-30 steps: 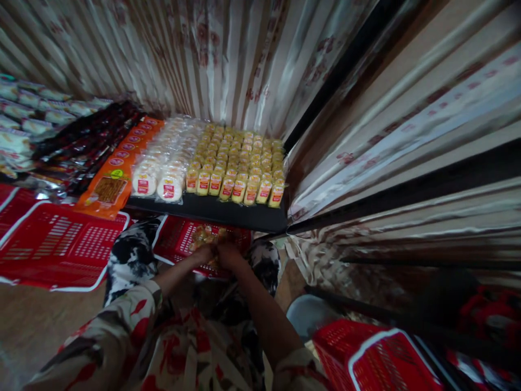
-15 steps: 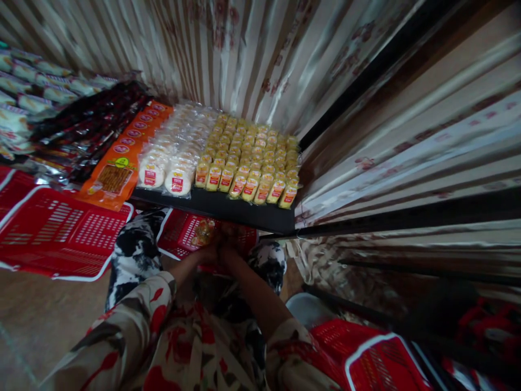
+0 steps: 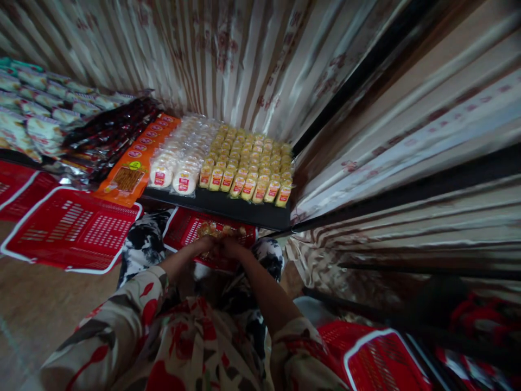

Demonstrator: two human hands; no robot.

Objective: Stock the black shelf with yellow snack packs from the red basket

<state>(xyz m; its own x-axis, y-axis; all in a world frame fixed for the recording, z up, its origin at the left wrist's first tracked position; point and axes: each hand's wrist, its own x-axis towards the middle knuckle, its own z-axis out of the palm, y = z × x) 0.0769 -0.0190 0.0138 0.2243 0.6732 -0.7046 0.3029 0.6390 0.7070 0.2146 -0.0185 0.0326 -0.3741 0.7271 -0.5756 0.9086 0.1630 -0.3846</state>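
My left hand (image 3: 206, 247) and my right hand (image 3: 230, 248) are side by side, fingers curled, over a red basket (image 3: 183, 228) that sits between my knees. Both hands close on clear packets of yellow snacks (image 3: 214, 231) lying in that basket. Just beyond the basket, a low black shelf (image 3: 228, 206) carries rows of yellow snack packets (image 3: 248, 163) with red labels and rows of round white cakes (image 3: 179, 160). The fingertips are partly hidden by the packets.
An orange packet row (image 3: 134, 163), dark wrappers (image 3: 109, 130) and pale bags (image 3: 32, 103) fill the shelf to the left. Flat red baskets (image 3: 73, 228) lie on the wooden floor at left; another red basket (image 3: 370, 358) sits at lower right. Striped curtains (image 3: 244, 60) hang behind and to the right.
My hands stay together over the red basket, shifting slightly among the packets. The camera view has swung a little to the left and down.
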